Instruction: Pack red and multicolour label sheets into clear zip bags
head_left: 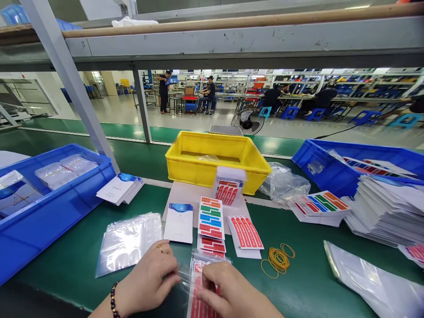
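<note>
My left hand (155, 276), a beaded bracelet at its wrist, pinches a thin clear strip of plastic at the side of a clear plastic bag (195, 282). Red sticker sheets show through this bag. On its upper part my right hand (228, 287) is closed, thumb against fingers. Just beyond lie colored label sheets (211, 218), a white booklet (179, 223) with a blue top and red label sheets (245, 234). A pile of clear bags (130, 240) lies left of my left hand. Yellow rubber bands (278, 260) sit to the right of my right hand.
A yellow bin (198, 168) stands behind the sheets. Blue bins (66, 212) flank the green table, left and right. Paper stacks (380, 212) and a clear bag (371, 274) lie at right. A metal shelf beam (212, 42) crosses overhead; people work farther back.
</note>
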The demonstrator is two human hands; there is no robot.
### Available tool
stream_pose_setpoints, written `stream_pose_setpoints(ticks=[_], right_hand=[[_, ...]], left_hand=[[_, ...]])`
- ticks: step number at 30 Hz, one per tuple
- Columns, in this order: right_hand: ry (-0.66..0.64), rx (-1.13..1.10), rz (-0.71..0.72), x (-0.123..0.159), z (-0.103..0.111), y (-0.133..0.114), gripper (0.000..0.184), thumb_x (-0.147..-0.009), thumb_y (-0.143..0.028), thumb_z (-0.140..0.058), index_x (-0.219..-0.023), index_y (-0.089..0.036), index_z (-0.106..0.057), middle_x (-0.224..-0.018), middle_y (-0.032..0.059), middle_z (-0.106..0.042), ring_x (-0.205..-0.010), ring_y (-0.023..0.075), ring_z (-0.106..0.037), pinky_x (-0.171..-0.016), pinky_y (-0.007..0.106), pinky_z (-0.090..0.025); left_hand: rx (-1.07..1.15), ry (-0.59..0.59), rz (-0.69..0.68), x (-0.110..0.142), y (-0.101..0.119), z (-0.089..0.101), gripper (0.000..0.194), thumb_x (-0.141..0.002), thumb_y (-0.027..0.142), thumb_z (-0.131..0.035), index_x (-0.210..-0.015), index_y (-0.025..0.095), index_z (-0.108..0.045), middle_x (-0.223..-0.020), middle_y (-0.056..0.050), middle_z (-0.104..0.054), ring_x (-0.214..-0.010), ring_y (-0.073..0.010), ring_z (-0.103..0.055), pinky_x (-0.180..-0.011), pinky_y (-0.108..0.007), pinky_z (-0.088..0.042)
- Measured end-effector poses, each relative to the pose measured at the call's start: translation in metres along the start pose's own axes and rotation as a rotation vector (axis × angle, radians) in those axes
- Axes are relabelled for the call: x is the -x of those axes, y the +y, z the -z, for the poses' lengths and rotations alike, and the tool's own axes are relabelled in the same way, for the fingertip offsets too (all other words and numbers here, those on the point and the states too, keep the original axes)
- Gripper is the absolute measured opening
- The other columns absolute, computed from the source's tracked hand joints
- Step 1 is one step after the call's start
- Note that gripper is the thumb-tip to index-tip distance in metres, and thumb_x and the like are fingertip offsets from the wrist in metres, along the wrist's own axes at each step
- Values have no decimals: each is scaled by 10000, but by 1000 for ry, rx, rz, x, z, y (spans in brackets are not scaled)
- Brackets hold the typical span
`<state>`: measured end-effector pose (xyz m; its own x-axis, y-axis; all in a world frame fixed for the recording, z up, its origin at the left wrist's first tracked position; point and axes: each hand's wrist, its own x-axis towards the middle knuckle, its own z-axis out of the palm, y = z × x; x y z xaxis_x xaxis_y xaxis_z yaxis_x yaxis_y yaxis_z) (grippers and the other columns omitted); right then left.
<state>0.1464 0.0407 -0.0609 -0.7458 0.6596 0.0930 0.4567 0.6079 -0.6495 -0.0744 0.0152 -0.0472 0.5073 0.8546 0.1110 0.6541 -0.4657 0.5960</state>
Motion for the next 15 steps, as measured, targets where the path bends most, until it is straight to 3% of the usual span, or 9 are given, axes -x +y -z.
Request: stream_pose_setpoints(ticks=[2, 4, 7, 10, 13, 15], right_hand=[[-21, 38, 19, -9, 1, 1, 181, -814, -229, -539, -637, -196, -521, -625, -16, -581, -552, 119, -516, -505, 211, -375], [45, 122, 88, -25, -5, 6, 156, -842, -174, -474, -711, -185, -557, -713, 18, -597, -651, 140, -537, -591, 235, -413], [194, 380, 125, -57, -23, 20, 189, -786, -70, -476, -908, -153, -595, -878, 92, -611, -845, 216, -535, -777, 366, -419], [188, 623, 92, -83, -41, 34, 323, -713, -69, -558, -1034, -99, -575, -900, 143, -605, -917, 291, -508, -880, 508, -344], [146, 686, 63, -93, -48, 42, 154, -720, -103, -577, -866, -111, -622, -808, 119, -601, -837, 272, -516, -908, 524, -317], [174, 653, 76, -91, -45, 42, 90, -755, -104, -546, -725, -147, -620, -746, 85, -590, -795, 241, -512, -922, 505, -310]], left_hand=[[24, -33, 100, 5, -5, 2, 131, -779, 181, -507, -683, 207, -593, -684, -19, -583, -700, -175, -502, -706, -282, -391], [86, -44, 197, 9, -11, -1, 148, -792, 203, -484, -680, 199, -580, -687, -7, -568, -667, -158, -485, -627, -248, -364], [220, -39, 325, 13, -19, -13, 231, -821, 271, -445, -628, 178, -530, -612, 26, -492, -591, -126, -422, -570, -228, -318], [392, -6, 410, 15, -26, -27, 358, -822, 402, -438, -546, 174, -429, -547, 51, -390, -546, -106, -348, -530, -219, -279], [605, 45, 462, 17, -34, -41, 457, -785, 550, -439, -519, 182, -383, -498, 61, -358, -496, -90, -322, -492, -213, -260], [763, 87, 506, 18, -37, -47, 494, -751, 615, -450, -539, 168, -442, -443, 69, -362, -439, -76, -311, -455, -204, -238]])
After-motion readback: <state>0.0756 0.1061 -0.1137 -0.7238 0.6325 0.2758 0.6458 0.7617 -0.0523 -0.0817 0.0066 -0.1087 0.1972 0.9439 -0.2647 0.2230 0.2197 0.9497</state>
